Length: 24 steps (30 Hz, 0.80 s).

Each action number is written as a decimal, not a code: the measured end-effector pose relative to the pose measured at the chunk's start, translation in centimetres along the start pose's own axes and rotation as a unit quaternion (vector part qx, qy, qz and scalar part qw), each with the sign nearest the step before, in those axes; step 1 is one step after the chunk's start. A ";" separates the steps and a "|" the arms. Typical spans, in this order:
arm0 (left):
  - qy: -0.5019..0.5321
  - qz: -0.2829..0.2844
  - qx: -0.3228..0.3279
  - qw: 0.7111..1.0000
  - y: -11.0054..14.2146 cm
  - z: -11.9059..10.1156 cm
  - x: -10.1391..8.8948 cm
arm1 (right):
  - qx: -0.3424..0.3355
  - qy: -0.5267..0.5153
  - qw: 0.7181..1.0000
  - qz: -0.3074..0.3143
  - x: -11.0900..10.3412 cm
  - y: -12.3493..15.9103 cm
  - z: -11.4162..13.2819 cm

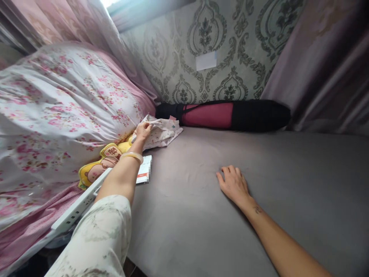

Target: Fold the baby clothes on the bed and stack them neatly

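On the grey bed (pixel 190 215), a printed cloth (pixel 165 134) lay at three o'clock from the left hand (pixel 145 130).
Its length ran roughly nine-to-three; that nearer grip pinched its left end; the right hand (pixel 233 184), thumb apart, rested toward four o'clock.

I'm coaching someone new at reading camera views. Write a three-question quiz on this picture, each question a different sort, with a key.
1. Which hand holds the patterned cloth?
2. True or false: the long bag has a dark red section.
3. What lies directly beneath the right hand? a) the phone b) the grey sheet c) the floral bedding

Key:
1. The left hand.
2. True.
3. b
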<state>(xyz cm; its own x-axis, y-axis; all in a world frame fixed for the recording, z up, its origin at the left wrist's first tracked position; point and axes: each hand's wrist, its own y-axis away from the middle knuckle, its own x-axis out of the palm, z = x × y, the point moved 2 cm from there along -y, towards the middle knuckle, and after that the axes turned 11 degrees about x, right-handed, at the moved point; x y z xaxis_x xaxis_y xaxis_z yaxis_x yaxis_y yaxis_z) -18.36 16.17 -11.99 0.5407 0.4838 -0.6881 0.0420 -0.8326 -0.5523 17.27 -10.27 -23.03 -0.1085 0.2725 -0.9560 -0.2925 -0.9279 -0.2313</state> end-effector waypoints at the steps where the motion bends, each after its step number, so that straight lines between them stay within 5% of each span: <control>1: 0.029 0.002 0.018 0.999 0.0 -0.8 0.3 | -0.001 -0.003 1.000 0.002 0.0 0.0 0.0; 8: 0.221 0.059 0.069 0.971 2.9 -7.0 3.0 | 0.001 -0.029 0.999 0.018 -0.1 0.1 -0.4; 13: 0.304 0.167 0.083 0.934 6.8 -12.0 4.8 | 0.006 -0.074 0.996 0.045 -0.3 -0.2 -0.9; 17: 0.369 0.285 0.099 0.879 10.1 -15.8 6.2 | 0.011 -0.179 0.983 0.040 -0.5 -0.9 -1.4; 24: 0.430 0.432 0.184 0.771 15.9 -21.7 6.6 | -0.038 -0.356 0.932 -0.063 -3.6 -1.8 -1.2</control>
<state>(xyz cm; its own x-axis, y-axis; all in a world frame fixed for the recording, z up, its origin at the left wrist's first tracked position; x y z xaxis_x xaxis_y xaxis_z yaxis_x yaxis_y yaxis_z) 4.16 0.25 -15.12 0.5974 -0.6980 -0.3948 -0.8016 -0.5343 -0.2682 19.28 -9.88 -19.41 -0.6886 0.4549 -0.5646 -0.2807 -0.8852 -0.3709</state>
